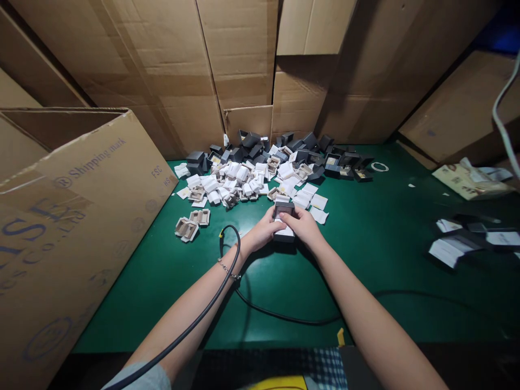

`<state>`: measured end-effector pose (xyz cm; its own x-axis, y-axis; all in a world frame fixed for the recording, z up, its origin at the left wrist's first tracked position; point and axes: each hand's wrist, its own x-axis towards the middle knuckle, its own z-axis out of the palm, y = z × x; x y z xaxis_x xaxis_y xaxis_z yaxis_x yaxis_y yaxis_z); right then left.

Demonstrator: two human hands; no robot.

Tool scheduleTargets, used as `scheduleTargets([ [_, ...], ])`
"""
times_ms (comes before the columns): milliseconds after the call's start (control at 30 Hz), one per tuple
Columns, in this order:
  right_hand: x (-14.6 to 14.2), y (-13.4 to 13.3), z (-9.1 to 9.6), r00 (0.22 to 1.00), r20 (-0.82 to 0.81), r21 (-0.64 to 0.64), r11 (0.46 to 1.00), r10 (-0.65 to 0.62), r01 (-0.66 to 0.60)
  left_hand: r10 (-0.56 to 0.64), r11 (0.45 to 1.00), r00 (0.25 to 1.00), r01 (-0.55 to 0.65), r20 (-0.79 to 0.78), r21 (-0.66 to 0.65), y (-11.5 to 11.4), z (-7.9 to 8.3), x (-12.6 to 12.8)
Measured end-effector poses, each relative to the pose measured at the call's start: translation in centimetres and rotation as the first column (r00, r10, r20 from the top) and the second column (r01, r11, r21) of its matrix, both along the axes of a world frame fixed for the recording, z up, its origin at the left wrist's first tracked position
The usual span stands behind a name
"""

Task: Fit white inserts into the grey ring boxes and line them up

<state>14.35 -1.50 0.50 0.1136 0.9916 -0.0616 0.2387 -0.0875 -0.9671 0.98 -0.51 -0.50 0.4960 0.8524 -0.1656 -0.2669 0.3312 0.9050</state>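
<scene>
Between my two hands is a small black hinged jewellery box [284,236], its lid raised and a white insert inside. My left hand [262,232] grips it from the left, the thumb lying over the white insert. From the right, my right hand [304,225] holds the same box, thumb pressed near the lid. Just beyond my hands lies a heap of white padded inserts [244,176]. Behind that heap is a pile of black boxes [254,143], several of them open.
A large open carton [93,216] stands on the left of the green table [284,292]. A black cable [284,319] loops over my left forearm. More black boxes and white pieces [450,246] lie at right, near a tissue pack [467,179]. Cartons [162,70] wall the back.
</scene>
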Motion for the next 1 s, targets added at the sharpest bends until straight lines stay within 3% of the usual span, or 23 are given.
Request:
scheduleTargets([
  [200,0.03,0.08,-0.11,0.996,-0.093,-0.013,1.000,-0.009,0.008,-0.070,0.993,0.996,0.074,-0.054,0.094,0.25,-0.38,-0.21],
  [467,0.43,0.20,-0.31,1.000,-0.023,0.061,0.998,0.019,-0.017,-0.096,0.986,0.987,0.113,-0.130,0.125,0.41,-1.02,-0.40],
  [767,-0.26,-0.27,0.23,0.999,-0.039,0.147,0.989,0.003,0.003,-0.022,0.991,0.996,0.033,-0.088,0.128,0.18,-0.42,-0.14],
  [1000,-0.26,-0.34,0.30,1.000,0.005,0.196,0.980,-0.031,0.030,-0.054,0.992,0.994,0.065,-0.095,0.109,0.17,-0.58,-0.22],
])
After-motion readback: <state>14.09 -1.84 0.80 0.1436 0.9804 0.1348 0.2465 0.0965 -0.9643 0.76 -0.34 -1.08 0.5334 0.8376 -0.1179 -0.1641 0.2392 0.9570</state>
